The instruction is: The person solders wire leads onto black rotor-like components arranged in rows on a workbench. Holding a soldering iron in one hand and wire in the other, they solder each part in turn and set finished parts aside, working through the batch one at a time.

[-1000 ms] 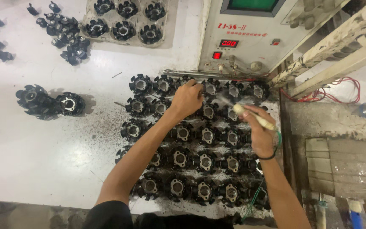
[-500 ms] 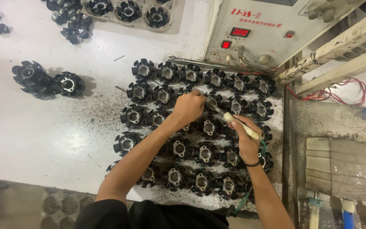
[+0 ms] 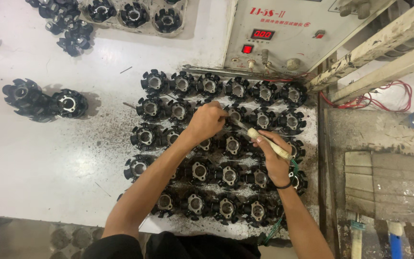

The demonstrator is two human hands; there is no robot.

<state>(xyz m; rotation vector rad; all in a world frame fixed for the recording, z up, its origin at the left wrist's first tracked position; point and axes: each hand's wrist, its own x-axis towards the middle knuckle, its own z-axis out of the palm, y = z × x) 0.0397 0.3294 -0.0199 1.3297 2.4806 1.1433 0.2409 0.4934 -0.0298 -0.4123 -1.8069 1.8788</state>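
Several black toothed ring-shaped metal parts [image 3: 210, 85] stand in rows on a white table [image 3: 49, 163]. My left hand [image 3: 206, 121] rests closed on one part in the second row, hiding it. My right hand [image 3: 273, 158] grips a tool with a pale wooden handle [image 3: 267, 143]. Its thin metal tip [image 3: 238, 124] points up-left and reaches the spot just right of my left hand. A black band sits on my right wrist.
A grey test machine with a red digit display [image 3: 262, 34] stands behind the rows. Two stacked black parts [image 3: 44, 100] lie at the left, and a tray of more parts [image 3: 135, 14] at the top. Wooden rails, red wires [image 3: 384, 98] and a bench fill the right.
Both hands have moved nearer me, from the upper rows to the second and third rows. The tool tip has swung closer to my left hand. The camera has tilted, shifting the table upward.
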